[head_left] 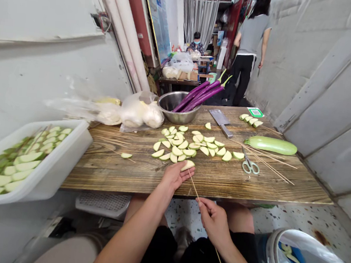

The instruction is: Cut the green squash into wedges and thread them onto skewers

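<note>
Between the thumb and fingers of my left hand [174,176] is a pale green half-moon zucchini slice [188,165], held just above the near part of the table. My right hand [214,221] pinches a thin bamboo skewer [194,188], which slants up toward that slice. Its upper tip is close to the slice; I cannot tell whether they touch. The skewer's lower end sticks out below my right wrist. Just beyond my left hand lies a loose spread of cut zucchini slices [177,143], and a single slice [126,156] rests further left.
At left is a white tub [73,153] of skewered slices. Along the back are bagged vegetables [142,112], a steel bowl [166,102] with eggplants [201,94] and a cleaver [220,118]. Scissors [250,164], bamboo skewers [270,166] and a whole zucchini [271,145] lie right. A bucket [270,258] stands below.
</note>
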Motion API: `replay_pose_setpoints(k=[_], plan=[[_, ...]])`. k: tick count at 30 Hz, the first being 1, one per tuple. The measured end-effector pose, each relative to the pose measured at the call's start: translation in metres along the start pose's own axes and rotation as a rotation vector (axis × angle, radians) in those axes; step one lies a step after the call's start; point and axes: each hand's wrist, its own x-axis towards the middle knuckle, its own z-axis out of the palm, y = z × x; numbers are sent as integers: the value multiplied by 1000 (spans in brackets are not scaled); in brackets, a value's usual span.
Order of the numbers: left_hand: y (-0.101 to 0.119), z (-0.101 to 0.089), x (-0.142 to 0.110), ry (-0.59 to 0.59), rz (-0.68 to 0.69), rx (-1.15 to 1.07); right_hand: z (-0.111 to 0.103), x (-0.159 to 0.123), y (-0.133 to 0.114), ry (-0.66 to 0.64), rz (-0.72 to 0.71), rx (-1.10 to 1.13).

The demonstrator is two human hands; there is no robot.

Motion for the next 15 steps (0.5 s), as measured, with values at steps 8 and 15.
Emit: replay_pose_setpoints(k=[8, 15], plan=[[1, 2, -2, -1, 5, 11, 0, 0, -1, -8, -13, -22], [3, 5, -6, 22, 22, 8, 1, 2, -1, -11, -17, -13]])
